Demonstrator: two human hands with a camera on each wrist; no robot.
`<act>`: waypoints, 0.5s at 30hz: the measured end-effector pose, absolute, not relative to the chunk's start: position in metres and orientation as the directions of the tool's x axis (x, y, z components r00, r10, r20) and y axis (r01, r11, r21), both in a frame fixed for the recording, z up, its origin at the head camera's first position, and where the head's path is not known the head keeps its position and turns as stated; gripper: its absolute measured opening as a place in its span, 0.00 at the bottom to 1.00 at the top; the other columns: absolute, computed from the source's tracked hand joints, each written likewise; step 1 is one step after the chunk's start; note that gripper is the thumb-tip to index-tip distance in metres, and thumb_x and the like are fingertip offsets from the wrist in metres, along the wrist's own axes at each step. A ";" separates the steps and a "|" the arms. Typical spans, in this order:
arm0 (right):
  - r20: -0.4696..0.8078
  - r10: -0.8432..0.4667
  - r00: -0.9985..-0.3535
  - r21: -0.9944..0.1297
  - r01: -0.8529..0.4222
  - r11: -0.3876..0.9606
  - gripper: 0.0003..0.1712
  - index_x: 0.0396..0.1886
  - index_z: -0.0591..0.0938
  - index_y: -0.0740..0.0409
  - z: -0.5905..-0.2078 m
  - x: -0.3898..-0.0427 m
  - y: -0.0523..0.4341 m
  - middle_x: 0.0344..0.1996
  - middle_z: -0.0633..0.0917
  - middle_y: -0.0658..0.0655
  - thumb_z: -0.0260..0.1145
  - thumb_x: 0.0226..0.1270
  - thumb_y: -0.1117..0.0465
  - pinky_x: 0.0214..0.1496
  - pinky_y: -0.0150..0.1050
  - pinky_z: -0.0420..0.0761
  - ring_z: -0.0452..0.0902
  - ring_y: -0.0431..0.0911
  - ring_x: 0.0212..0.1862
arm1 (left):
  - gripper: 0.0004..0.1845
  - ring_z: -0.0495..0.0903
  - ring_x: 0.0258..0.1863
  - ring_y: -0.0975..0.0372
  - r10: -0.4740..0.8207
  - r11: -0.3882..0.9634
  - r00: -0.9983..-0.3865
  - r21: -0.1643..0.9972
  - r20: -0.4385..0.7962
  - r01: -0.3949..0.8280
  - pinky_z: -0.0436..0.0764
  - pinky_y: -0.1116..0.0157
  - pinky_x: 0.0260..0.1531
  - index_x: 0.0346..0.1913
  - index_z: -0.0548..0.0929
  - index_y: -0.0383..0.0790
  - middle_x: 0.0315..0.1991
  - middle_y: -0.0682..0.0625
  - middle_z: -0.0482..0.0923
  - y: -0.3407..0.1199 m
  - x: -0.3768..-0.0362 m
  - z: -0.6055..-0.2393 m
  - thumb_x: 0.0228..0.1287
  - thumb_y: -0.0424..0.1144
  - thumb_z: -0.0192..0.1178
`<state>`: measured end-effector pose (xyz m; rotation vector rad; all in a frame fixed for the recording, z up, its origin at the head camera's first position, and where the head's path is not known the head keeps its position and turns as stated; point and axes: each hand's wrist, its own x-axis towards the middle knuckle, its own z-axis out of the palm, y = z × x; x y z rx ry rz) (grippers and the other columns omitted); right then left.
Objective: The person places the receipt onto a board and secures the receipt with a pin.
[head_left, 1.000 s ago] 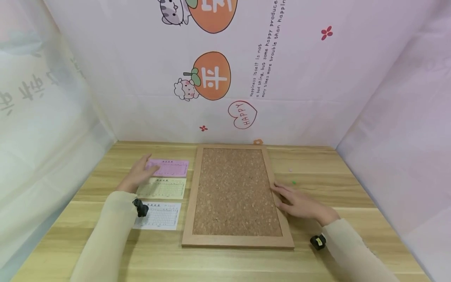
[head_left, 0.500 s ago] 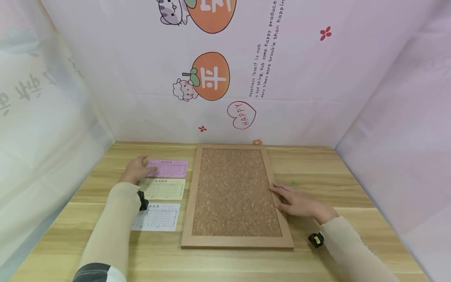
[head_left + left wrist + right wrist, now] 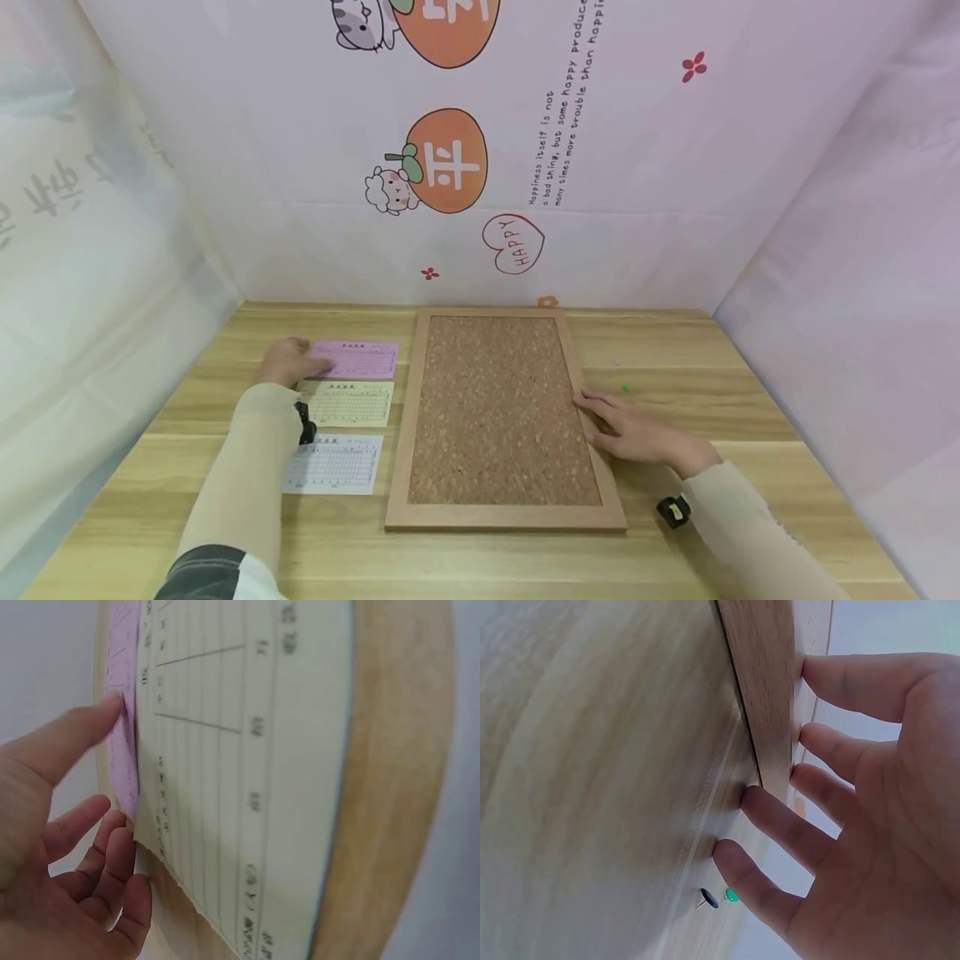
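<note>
My left hand is at the left end of a pink printed form slip. In the left wrist view its thumb presses on the pink slip, which buckles slightly there, and the other fingers curl at the slip's edge. A yellow slip and a white slip lie below the pink one, partly covered by my left wrist. My right hand rests with spread fingers against the right side of a wood-framed cork board. Its fingertips touch the wooden frame and the table beside it.
Right of the board, a green push pin and a tiny pale pink one lie on the wooden table. A dark push pin shows in the right wrist view. Printed cloth hangs around the back and sides.
My left hand has shifted slightly left and down to the pink slip's left edge, its fingers drawing in. The right hand stays against the board.
</note>
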<state>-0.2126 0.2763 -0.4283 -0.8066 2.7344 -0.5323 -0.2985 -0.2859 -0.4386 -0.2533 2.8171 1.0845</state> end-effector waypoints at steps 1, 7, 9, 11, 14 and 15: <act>-0.122 -0.561 -0.819 -0.408 -0.474 0.781 0.35 0.76 0.63 0.62 -0.428 -0.213 0.276 0.75 0.58 0.69 0.59 0.77 0.52 0.65 0.65 0.65 0.57 0.69 0.71 | 0.46 0.62 0.66 0.33 -0.112 0.732 -0.980 0.654 -0.166 -0.194 0.61 0.41 0.65 0.70 0.62 0.19 0.68 0.24 0.61 -0.286 -0.299 -0.439 0.62 0.49 0.69; -0.117 -0.566 -0.816 -0.406 -0.481 0.777 0.35 0.77 0.62 0.62 -0.430 -0.211 0.274 0.75 0.58 0.69 0.58 0.77 0.52 0.65 0.65 0.65 0.57 0.69 0.71 | 0.46 0.62 0.66 0.33 -0.119 0.734 -0.970 0.639 -0.212 -0.230 0.61 0.41 0.66 0.70 0.61 0.19 0.68 0.24 0.61 -0.290 -0.301 -0.442 0.62 0.50 0.69; -0.114 -0.568 -0.815 -0.409 -0.483 0.775 0.35 0.77 0.62 0.62 -0.431 -0.210 0.274 0.75 0.59 0.69 0.58 0.78 0.51 0.65 0.65 0.65 0.57 0.69 0.71 | 0.47 0.62 0.66 0.34 -0.127 0.735 -0.964 0.630 -0.234 -0.249 0.61 0.41 0.66 0.71 0.60 0.20 0.69 0.24 0.60 -0.291 -0.302 -0.442 0.62 0.50 0.69; -0.108 -0.568 -0.816 -0.420 -0.480 0.770 0.35 0.77 0.62 0.63 -0.432 -0.210 0.275 0.75 0.59 0.70 0.58 0.78 0.52 0.65 0.66 0.65 0.57 0.69 0.71 | 0.47 0.62 0.67 0.34 -0.129 0.734 -0.962 0.629 -0.241 -0.256 0.61 0.40 0.66 0.71 0.60 0.19 0.69 0.24 0.60 -0.291 -0.303 -0.442 0.62 0.50 0.69; -0.105 -0.563 -0.820 -0.432 -0.472 0.768 0.35 0.77 0.62 0.63 -0.432 -0.210 0.276 0.75 0.58 0.70 0.58 0.78 0.52 0.65 0.66 0.64 0.56 0.70 0.71 | 0.46 0.61 0.67 0.33 -0.120 0.738 -0.965 0.629 -0.231 -0.243 0.61 0.40 0.66 0.70 0.60 0.18 0.68 0.23 0.59 -0.287 -0.303 -0.440 0.63 0.48 0.68; -0.105 -0.563 -0.820 -0.433 -0.472 0.768 0.35 0.77 0.62 0.63 -0.432 -0.211 0.277 0.75 0.58 0.70 0.58 0.78 0.52 0.65 0.66 0.64 0.56 0.70 0.71 | 0.46 0.61 0.67 0.33 -0.120 0.739 -0.966 0.629 -0.229 -0.241 0.61 0.40 0.66 0.70 0.60 0.17 0.68 0.23 0.59 -0.286 -0.303 -0.439 0.64 0.48 0.68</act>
